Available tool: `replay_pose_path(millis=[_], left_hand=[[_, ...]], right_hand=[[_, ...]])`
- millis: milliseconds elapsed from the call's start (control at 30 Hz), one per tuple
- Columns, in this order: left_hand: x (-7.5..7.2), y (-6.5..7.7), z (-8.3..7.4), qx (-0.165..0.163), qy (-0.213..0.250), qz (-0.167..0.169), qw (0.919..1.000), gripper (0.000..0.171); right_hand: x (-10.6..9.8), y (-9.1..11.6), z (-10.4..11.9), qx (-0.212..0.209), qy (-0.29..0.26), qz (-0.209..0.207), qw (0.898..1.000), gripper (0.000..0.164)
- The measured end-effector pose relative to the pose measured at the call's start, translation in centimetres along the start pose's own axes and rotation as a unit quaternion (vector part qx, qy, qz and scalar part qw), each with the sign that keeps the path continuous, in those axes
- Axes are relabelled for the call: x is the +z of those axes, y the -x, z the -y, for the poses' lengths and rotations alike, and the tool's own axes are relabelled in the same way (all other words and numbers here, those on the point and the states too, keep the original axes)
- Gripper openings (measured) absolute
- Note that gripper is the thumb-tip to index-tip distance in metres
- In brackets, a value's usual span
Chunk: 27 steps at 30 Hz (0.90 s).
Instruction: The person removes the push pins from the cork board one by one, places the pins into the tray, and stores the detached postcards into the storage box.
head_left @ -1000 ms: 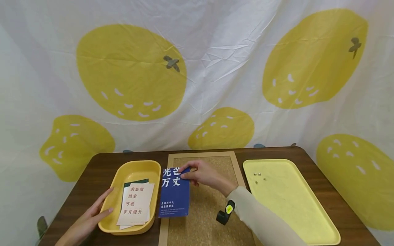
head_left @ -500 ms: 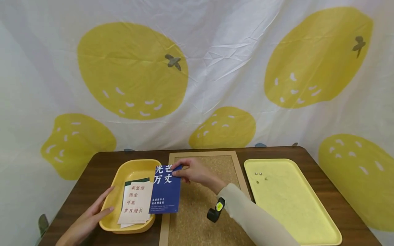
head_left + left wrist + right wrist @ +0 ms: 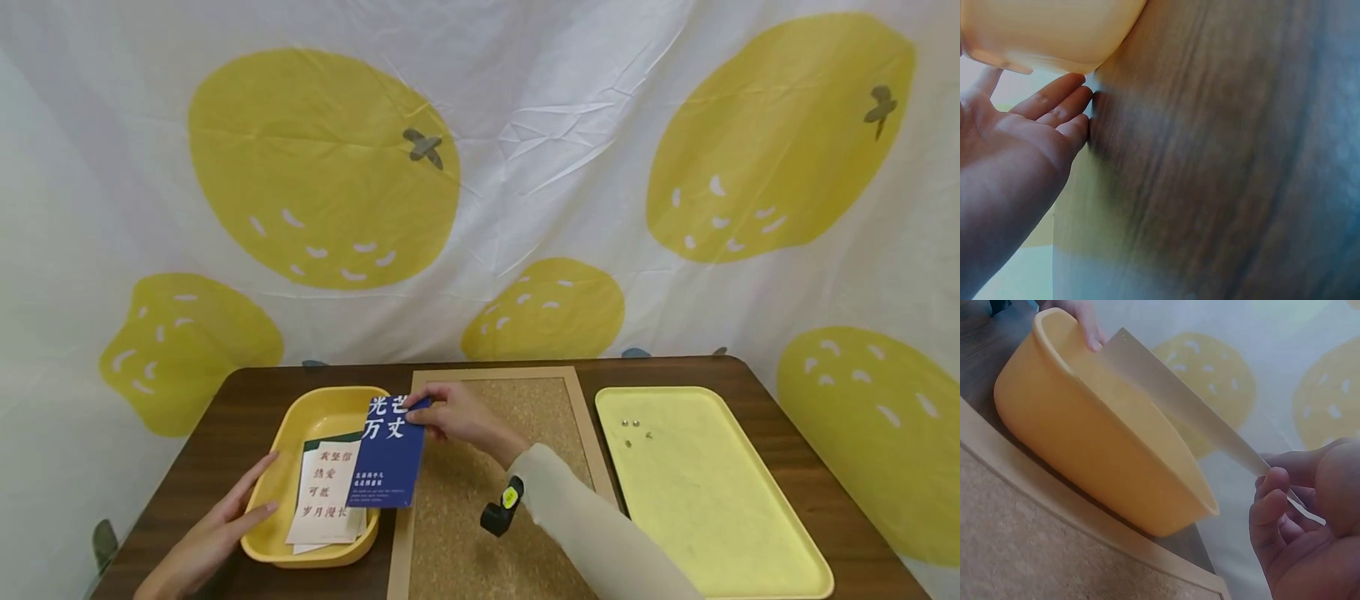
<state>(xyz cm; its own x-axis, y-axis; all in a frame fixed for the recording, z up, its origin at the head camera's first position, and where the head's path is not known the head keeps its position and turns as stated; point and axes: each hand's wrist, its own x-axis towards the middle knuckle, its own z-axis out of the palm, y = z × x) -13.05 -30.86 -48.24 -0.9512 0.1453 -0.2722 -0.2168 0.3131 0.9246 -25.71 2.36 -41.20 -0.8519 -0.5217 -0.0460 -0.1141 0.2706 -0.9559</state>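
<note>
My right hand point(image 3: 453, 415) pinches a blue card point(image 3: 390, 467) with white writing by its upper right corner, between thumb and fingers. The card is raised and tilted, its left part over the right rim of a yellow tub point(image 3: 330, 412); in the right wrist view its pale back point(image 3: 1179, 394) shows. Inside the tub lie a cream card point(image 3: 318, 492) with reddish writing, a white one partly under it, and a dark green one point(image 3: 347, 437) behind. My left hand point(image 3: 213, 529) rests at the tub's left side, thumb over the rim, other fingers point(image 3: 1063, 100) fairly straight.
A wood-framed cork board point(image 3: 487, 533) lies right of the tub, beneath my right forearm. Farther right, a pale yellow tray point(image 3: 720, 500) holds several small metallic pieces point(image 3: 632, 425). Behind the dark wooden table point(image 3: 225, 433) hangs a lemon-print curtain point(image 3: 525, 167).
My right hand has carried the blue card leftward, from beside the tub to over its right rim, partly covering the cream card. My left hand has stayed at the tub.
</note>
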Motion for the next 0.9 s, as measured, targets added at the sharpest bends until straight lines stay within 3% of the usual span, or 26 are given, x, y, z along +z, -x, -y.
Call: replay_pose_path(millis=[300,467,767,900], left_hand=[[0.1,0.0,0.1,-0.003,0.007,-0.005,1.0000,0.075],[0.2,0.0,-0.1,-0.013,0.007,-0.005,0.9999,0.075],[0.1,0.0,-0.2,-0.009,-0.011,-0.006,0.9999,0.076],[0.1,-0.1,-0.2,-0.007,-0.014,-0.007,0.9999,0.076]], right_hand=[[2.0,-1.0,0.0,0.021,-0.023,-0.018,0.999,0.013],[2.9,-1.1,0.1,0.016,-0.016,-0.021,1.000,0.012],[4.6,-1.3,0.1,0.043,0.007,-0.041,0.998,0.011],[5.1,-1.3,0.0,0.030,0.015,-0.037,0.999,0.010]])
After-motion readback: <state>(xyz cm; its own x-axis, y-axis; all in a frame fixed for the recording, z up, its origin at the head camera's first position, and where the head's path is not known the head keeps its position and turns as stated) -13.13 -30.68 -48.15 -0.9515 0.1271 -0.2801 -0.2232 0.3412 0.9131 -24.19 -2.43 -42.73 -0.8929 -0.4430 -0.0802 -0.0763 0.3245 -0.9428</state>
